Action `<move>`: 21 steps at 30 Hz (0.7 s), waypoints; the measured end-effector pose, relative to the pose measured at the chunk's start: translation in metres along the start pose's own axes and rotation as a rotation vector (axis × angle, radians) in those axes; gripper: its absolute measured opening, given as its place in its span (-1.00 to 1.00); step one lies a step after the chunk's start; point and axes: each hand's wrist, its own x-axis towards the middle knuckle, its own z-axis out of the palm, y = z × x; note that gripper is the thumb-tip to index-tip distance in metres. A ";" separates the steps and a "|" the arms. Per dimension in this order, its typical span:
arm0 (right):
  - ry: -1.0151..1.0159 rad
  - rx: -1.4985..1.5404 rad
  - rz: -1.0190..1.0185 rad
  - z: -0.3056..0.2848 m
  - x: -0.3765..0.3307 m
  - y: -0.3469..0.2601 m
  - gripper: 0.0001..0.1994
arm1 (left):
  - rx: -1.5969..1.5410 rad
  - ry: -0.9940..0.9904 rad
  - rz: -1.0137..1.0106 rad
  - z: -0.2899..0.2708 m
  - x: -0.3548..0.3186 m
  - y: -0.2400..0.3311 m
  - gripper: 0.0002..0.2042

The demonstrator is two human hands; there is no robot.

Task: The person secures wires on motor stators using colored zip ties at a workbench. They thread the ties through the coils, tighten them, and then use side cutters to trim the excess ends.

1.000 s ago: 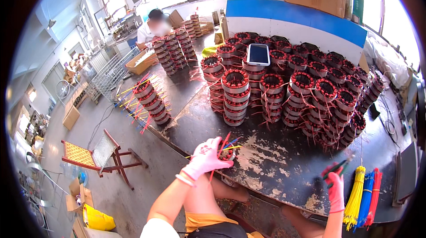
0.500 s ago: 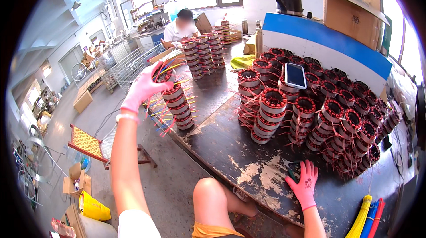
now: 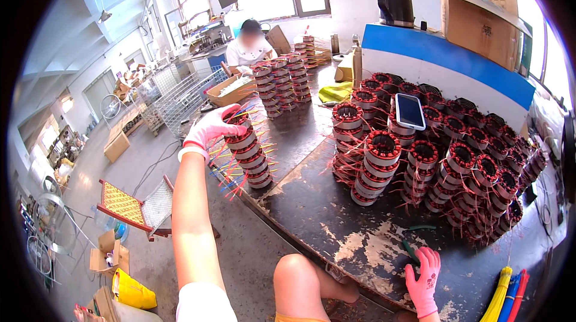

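Observation:
My left hand (image 3: 217, 127), in a pink glove, has its fingers closed around the top motor stator (image 3: 239, 119) of a stack at the table's left edge. Blue, yellow and red wires stick out from this stack (image 3: 251, 160). On the right, my gloved right hand (image 3: 425, 280) lies on the worn dark tabletop, fingers apart and holding nothing. Just beyond its fingertips are pliers with green handles (image 3: 410, 251); whether a finger touches one handle, I cannot tell.
Many stacked stators with red windings (image 3: 382, 149) fill the table's right side, with a phone (image 3: 410, 111) on top. Yellow, blue and red wire bundles (image 3: 498, 295) lie near right. More stacks (image 3: 280, 85) stand farther back, before a seated person (image 3: 249, 46). A chair (image 3: 135, 208) is at left.
My left hand has lowered the held stator onto the stack. My right hand has drawn back toward me, uncovering more of the pliers. The whole view has shifted slightly.

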 end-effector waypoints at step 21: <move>-0.046 0.137 -0.045 0.007 -0.004 -0.035 -0.56 | 0.068 0.026 0.053 0.007 -0.014 0.018 -0.22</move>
